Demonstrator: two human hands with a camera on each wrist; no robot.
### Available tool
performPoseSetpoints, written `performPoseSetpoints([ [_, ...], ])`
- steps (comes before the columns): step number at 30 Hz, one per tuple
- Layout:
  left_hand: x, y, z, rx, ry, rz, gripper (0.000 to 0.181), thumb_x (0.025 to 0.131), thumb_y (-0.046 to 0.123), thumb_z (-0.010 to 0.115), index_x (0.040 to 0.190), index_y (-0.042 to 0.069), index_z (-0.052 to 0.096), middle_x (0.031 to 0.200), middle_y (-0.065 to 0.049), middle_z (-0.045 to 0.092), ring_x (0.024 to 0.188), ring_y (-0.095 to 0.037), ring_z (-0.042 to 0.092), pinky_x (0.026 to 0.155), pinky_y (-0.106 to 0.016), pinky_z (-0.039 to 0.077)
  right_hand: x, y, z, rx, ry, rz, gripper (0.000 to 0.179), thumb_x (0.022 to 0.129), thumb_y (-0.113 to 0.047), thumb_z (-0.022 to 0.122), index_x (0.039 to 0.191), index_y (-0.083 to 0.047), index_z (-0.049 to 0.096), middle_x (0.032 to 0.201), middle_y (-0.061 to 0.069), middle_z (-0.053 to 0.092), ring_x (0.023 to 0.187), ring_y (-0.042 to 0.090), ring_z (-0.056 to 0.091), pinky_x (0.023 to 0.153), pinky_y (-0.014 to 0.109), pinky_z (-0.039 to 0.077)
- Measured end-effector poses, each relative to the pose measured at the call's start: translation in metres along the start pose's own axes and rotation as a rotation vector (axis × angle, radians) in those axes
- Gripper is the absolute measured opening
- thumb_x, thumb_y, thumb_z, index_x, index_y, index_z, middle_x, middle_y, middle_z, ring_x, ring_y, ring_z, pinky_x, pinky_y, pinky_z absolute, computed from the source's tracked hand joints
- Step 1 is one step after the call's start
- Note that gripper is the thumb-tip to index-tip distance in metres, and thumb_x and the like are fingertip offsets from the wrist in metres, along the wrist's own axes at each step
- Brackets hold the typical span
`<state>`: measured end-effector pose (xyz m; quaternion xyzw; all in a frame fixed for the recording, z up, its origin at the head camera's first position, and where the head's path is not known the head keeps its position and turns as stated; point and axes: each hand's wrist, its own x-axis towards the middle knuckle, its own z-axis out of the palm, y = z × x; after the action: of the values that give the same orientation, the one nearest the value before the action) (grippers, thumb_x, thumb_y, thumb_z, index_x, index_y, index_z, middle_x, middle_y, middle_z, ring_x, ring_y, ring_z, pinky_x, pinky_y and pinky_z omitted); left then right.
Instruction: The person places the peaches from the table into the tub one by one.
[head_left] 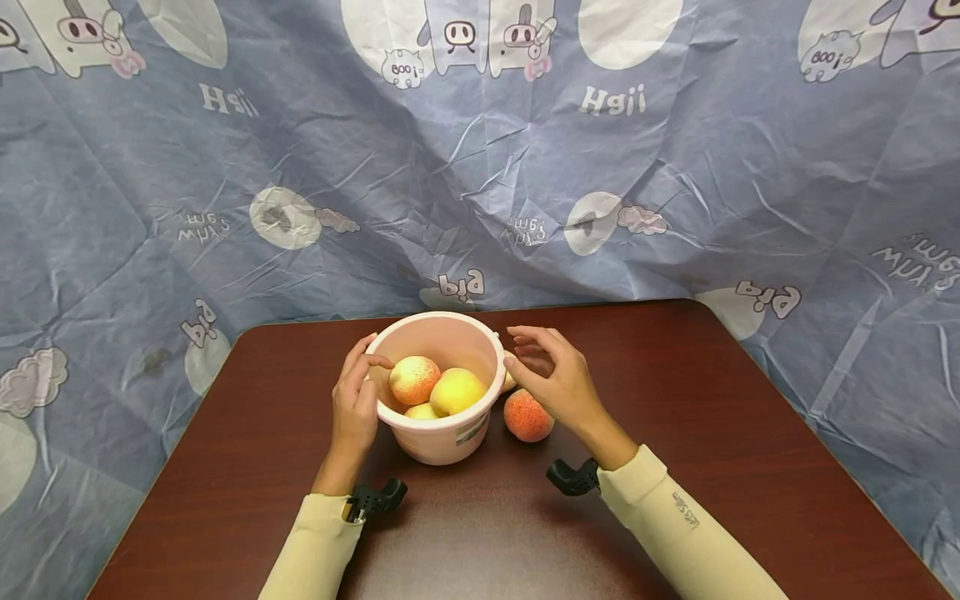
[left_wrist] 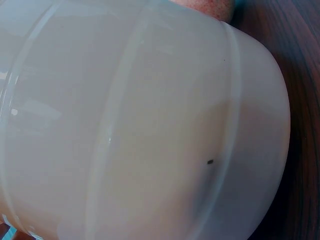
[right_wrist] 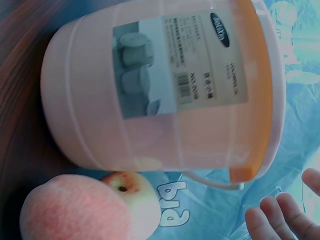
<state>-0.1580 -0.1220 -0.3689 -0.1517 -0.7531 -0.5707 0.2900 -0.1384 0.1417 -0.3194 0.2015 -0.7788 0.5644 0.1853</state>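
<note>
A pale pink plastic bucket (head_left: pixel 442 442) stands upright on the table. Inside it lie a red-and-yellow peach (head_left: pixel 415 380), a yellow fruit (head_left: pixel 459 390) and part of another yellow fruit (head_left: pixel 422 412). My left hand (head_left: pixel 355 408) grips the bucket's left rim, one digit reaching over the inside. Near the right rim, my right hand (head_left: pixel 558 379) holds nothing, its fingers loosely bent; the right wrist view shows several fingertips (right_wrist: pixel 280 217) apart from the bucket. Below that hand sits a red peach (head_left: pixel 528 415). Beside it, a yellowish fruit with a dark stem hollow (right_wrist: pixel 142 202) is partly hidden.
The dark red-brown wooden table (head_left: pixel 675 467) has rounded far corners. A blue printed cloth (head_left: pixel 420 167) hangs behind and around it. On the bucket's side is a printed label (right_wrist: pixel 180 65), and its thin handle (right_wrist: pixel 212 182) hangs near the rim.
</note>
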Motion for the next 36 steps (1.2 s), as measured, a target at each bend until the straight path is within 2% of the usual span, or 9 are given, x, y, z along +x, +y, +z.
performPoseSetpoints([
  [10,-0.001,-0.001,0.0,0.002,-0.002,-0.004,0.029,0.08,-0.011,0.035,0.09,-0.01,0.062,0.137,-0.023,0.049,0.126,-0.043,0.046,0.105,-0.054,0.029,-0.005,0.016,-0.007,-0.044,-0.009,0.026,0.037,0.084,-0.002,0.07,0.12,0.002,0.062,0.108,0.019,0.059,0.104,0.034,0.06,0.089,0.049,0.049],
  [14,-0.001,0.0,0.0,0.001,-0.002,-0.001,0.029,0.079,-0.012,0.035,0.09,-0.01,0.062,0.137,-0.023,0.049,0.126,-0.042,0.046,0.104,-0.054,0.029,-0.006,0.039,-0.009,-0.09,-0.011,0.023,0.038,0.084,-0.007,0.072,0.121,-0.002,0.062,0.109,0.016,0.06,0.104,0.033,0.06,0.089,0.047,0.049],
  [19,0.0,0.0,0.0,0.002,0.001,0.001,0.028,0.079,-0.013,0.036,0.09,-0.01,0.062,0.137,-0.024,0.049,0.126,-0.042,0.046,0.105,-0.054,0.029,-0.008,0.063,-0.012,-0.183,-0.027,0.045,0.041,0.084,-0.019,0.074,0.123,-0.014,0.063,0.111,0.006,0.061,0.106,0.025,0.06,0.091,0.04,0.049],
  [23,0.0,-0.001,0.001,0.0,0.0,0.0,0.029,0.08,-0.013,0.035,0.09,-0.011,0.062,0.137,-0.025,0.049,0.126,-0.043,0.046,0.104,-0.054,0.029,-0.01,0.07,-0.014,-0.221,-0.045,0.073,0.042,0.084,-0.024,0.074,0.123,-0.017,0.062,0.112,0.003,0.06,0.108,0.026,0.059,0.092,0.039,0.048],
  [31,0.0,0.0,0.002,-0.003,-0.002,-0.002,0.029,0.079,-0.014,0.035,0.09,-0.011,0.062,0.136,-0.026,0.049,0.125,-0.044,0.045,0.105,-0.055,0.028,-0.015,0.078,-0.015,-0.254,-0.073,0.132,0.042,0.083,-0.022,0.075,0.123,-0.016,0.062,0.115,0.006,0.06,0.11,0.029,0.059,0.092,0.044,0.048],
  [36,0.001,0.001,0.002,0.002,-0.003,0.0,0.029,0.079,-0.014,0.034,0.09,-0.011,0.061,0.136,-0.028,0.048,0.125,-0.045,0.045,0.104,-0.055,0.029,-0.018,0.083,-0.015,-0.299,-0.112,0.169,0.043,0.084,-0.028,0.074,0.124,-0.018,0.062,0.116,0.005,0.059,0.108,0.025,0.06,0.092,0.044,0.048],
])
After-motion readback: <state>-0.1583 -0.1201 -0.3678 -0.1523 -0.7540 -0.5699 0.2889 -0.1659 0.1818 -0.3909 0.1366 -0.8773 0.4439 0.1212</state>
